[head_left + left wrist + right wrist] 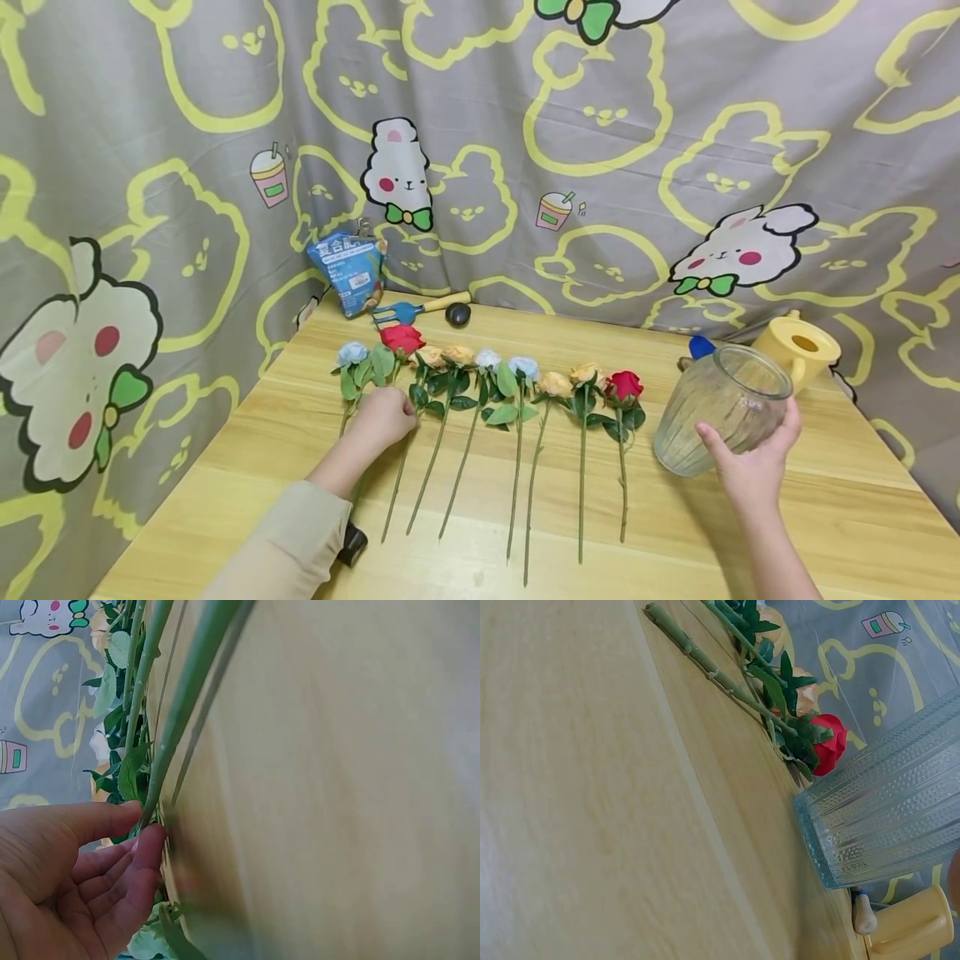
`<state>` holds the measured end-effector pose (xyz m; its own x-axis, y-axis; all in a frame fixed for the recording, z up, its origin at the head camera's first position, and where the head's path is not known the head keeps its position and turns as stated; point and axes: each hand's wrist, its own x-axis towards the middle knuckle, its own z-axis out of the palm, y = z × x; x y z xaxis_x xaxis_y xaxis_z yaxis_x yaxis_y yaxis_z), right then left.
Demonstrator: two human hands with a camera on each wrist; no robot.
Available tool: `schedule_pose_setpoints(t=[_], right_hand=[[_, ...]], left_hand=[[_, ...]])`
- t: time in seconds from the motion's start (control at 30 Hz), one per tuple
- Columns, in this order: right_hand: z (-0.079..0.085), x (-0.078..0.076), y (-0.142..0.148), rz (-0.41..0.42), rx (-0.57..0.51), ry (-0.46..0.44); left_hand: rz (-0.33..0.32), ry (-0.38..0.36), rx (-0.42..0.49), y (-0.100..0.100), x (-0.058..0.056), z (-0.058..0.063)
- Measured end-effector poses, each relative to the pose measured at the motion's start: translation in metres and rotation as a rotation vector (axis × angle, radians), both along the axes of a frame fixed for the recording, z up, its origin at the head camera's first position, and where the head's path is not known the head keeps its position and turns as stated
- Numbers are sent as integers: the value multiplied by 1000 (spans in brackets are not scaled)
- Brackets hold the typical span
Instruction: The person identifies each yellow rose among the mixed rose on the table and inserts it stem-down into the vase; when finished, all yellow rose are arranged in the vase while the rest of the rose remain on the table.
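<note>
My left hand [382, 418] is over the left end of a row of artificial flowers, just below a red rose [402, 338] and beside a pale blue flower [352, 353]. In the left wrist view, its thumb and forefinger pinch a green flower stem [184, 697]; which bloom it belongs to I cannot tell. On the right, my right hand [753, 475] grips a ribbed clear glass vase [712, 417], thumb on the near side, fingers behind. The vase leans, its mouth toward the upper right. Another red rose [624, 385] lies at the row's right end.
Orange flowers [555, 384] and blue ones lie between the roses, stems toward me. A yellow watering can [780, 342] stands behind the vase. At the back left are a blue bag [348, 271], a small blue fork [405, 312] and a dark round object [458, 314]. A patterned curtain [480, 208] borders the table.
</note>
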<state>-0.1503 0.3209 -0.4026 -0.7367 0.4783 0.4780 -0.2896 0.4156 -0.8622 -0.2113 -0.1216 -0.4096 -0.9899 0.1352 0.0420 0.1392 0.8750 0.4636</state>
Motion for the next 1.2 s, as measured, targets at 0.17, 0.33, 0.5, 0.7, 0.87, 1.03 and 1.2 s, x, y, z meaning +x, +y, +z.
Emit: schedule_pose_setpoints(t=[0.17, 0.33, 0.5, 0.7, 0.87, 1.03, 1.2], right_hand=[[0, 0, 1, -6, -2, -18], [-1, -1, 0, -9, -3, -26], [-2, -1, 0, -22, 10, -19], [5, 3, -5, -14, 8, -5], [18, 11, -16, -2, 14, 42], [14, 10, -12, -2, 15, 51], [-2, -1, 0, -5, 16, 36]], left_hand=[[0, 7, 20, 0, -3, -3], [-1, -10, 60, -3, -4, -6], [31, -130, 235, -6, -6, -5], [65, -172, 412, -7, -10, 6], [71, -112, 543, -2, -10, 24], [50, 9, 665, 11, -6, 44], [-63, 208, 839, 30, 1, 59]])
